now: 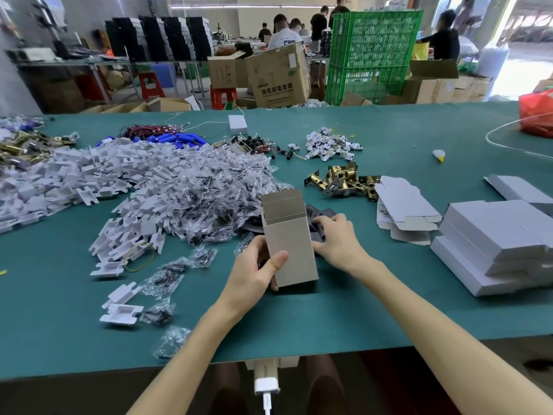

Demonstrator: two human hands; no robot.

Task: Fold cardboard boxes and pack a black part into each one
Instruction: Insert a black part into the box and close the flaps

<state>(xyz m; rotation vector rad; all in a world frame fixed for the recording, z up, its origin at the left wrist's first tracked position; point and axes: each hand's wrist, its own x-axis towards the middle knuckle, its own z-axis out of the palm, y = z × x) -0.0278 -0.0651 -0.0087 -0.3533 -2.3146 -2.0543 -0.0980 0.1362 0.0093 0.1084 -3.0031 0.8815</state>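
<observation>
A small grey cardboard box (291, 244) stands upright on the green table (329, 310), its top flaps open. My left hand (257, 271) grips the box low down, thumb across its front face. Just right of the box, my right hand (336, 235) reaches over a pile of black parts (321, 215) that lies behind the box, with its fingers curled on one of them. The box and my fingers hide most of that pile.
A large heap of white plastic pieces and clear bagged parts (167, 187) covers the left. Brass lock parts (344, 179) lie behind the box. Flat box blanks (404, 209) and stacked folded boxes (493, 244) sit at the right. People work in the background.
</observation>
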